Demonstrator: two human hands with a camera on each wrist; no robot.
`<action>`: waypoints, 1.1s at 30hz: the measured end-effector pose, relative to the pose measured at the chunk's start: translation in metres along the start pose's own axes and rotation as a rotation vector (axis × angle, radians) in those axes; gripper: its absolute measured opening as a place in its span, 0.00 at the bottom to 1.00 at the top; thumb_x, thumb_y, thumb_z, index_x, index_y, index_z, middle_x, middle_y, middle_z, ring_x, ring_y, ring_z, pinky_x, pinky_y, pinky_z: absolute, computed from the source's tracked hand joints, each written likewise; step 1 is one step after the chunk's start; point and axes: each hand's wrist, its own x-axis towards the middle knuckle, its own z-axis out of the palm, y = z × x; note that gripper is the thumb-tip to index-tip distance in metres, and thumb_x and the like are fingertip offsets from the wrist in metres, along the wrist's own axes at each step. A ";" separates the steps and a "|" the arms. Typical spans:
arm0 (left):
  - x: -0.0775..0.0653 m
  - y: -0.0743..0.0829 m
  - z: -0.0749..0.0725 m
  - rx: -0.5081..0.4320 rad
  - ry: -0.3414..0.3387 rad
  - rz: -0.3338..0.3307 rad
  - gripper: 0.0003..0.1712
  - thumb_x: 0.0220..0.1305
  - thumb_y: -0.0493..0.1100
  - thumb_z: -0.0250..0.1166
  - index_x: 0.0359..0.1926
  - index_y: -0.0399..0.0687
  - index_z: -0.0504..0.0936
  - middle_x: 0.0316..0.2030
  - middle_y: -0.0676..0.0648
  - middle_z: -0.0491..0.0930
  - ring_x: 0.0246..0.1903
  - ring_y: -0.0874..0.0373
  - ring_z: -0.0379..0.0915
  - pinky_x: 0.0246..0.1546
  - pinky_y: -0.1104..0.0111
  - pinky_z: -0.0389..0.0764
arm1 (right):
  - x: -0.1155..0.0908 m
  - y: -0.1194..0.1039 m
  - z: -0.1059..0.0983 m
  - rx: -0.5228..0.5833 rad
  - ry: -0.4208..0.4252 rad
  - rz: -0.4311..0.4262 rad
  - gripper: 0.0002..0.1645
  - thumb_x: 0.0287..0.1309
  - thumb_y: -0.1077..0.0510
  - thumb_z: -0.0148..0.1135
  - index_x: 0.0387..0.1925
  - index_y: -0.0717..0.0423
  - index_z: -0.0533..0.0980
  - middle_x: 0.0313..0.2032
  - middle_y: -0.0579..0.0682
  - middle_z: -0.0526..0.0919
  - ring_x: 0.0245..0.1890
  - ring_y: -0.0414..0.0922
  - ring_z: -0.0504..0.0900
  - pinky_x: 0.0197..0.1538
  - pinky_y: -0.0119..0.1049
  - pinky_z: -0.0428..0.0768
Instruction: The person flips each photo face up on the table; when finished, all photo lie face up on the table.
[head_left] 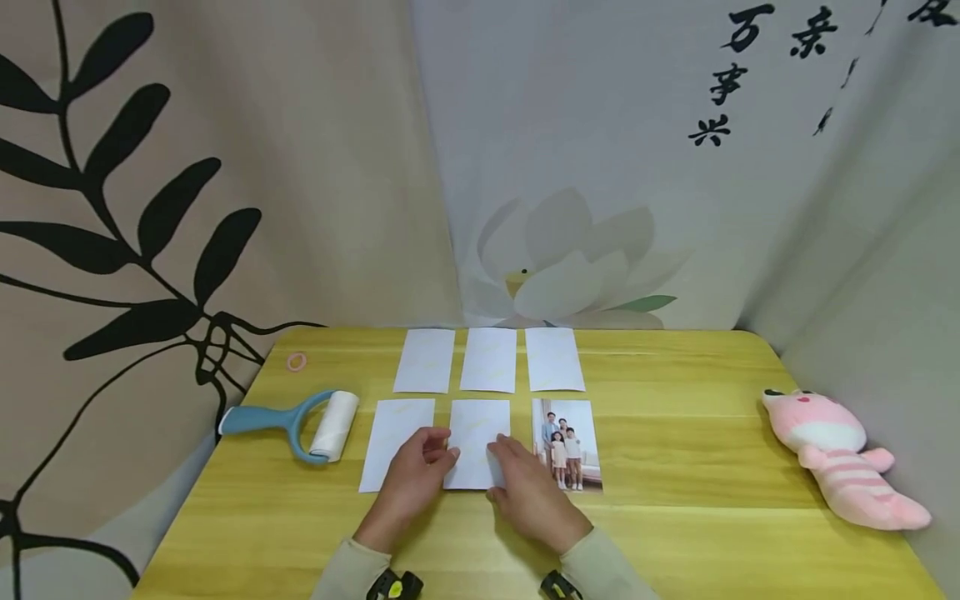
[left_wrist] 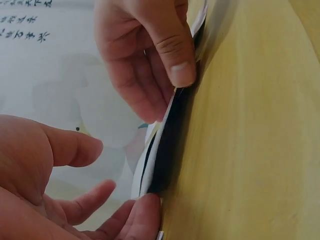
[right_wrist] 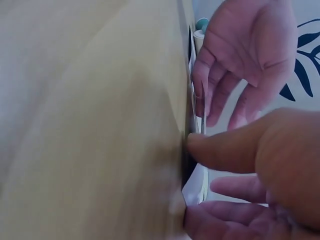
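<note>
The middle white card (head_left: 474, 446) lies in the front row on the wooden surface (head_left: 690, 458), between another white card (head_left: 393, 433) and the family photo (head_left: 581, 425). My left hand (head_left: 415, 469) is at its left edge with the fingers loosely bent and partly open, and my right hand (head_left: 531, 492) rests relaxed at its right edge, fingertips touching the card, neither hand closed around it.

Five white cards (head_left: 477, 442), one photo (head_left: 573, 446)
</note>
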 end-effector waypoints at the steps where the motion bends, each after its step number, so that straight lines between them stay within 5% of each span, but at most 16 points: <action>1: 0.000 0.000 0.000 -0.007 0.000 -0.005 0.22 0.74 0.44 0.67 0.62 0.38 0.79 0.57 0.39 0.83 0.56 0.47 0.82 0.56 0.53 0.84 | 0.000 0.001 -0.001 0.011 -0.008 0.002 0.38 0.62 0.59 0.75 0.70 0.64 0.72 0.73 0.66 0.72 0.70 0.64 0.76 0.71 0.61 0.75; 12: 0.007 -0.001 0.008 -0.405 -0.109 -0.093 0.30 0.76 0.35 0.62 0.72 0.28 0.64 0.57 0.27 0.78 0.42 0.51 0.84 0.39 0.59 0.90 | 0.000 0.007 -0.007 0.067 -0.013 -0.026 0.37 0.66 0.58 0.72 0.71 0.64 0.70 0.72 0.64 0.73 0.71 0.64 0.75 0.74 0.59 0.72; 26: 0.005 0.004 0.009 -0.426 -0.127 -0.074 0.27 0.75 0.33 0.61 0.71 0.34 0.68 0.54 0.31 0.81 0.42 0.52 0.85 0.39 0.61 0.90 | 0.006 0.010 -0.014 0.151 -0.035 -0.039 0.36 0.63 0.53 0.75 0.68 0.59 0.74 0.71 0.63 0.75 0.70 0.61 0.76 0.70 0.58 0.77; 33: 0.004 0.013 0.008 -0.412 -0.109 -0.011 0.27 0.75 0.34 0.61 0.72 0.38 0.69 0.54 0.33 0.80 0.45 0.51 0.85 0.40 0.60 0.91 | 0.008 0.003 -0.021 0.257 0.057 -0.043 0.26 0.69 0.53 0.69 0.64 0.56 0.79 0.65 0.55 0.83 0.67 0.54 0.80 0.67 0.55 0.80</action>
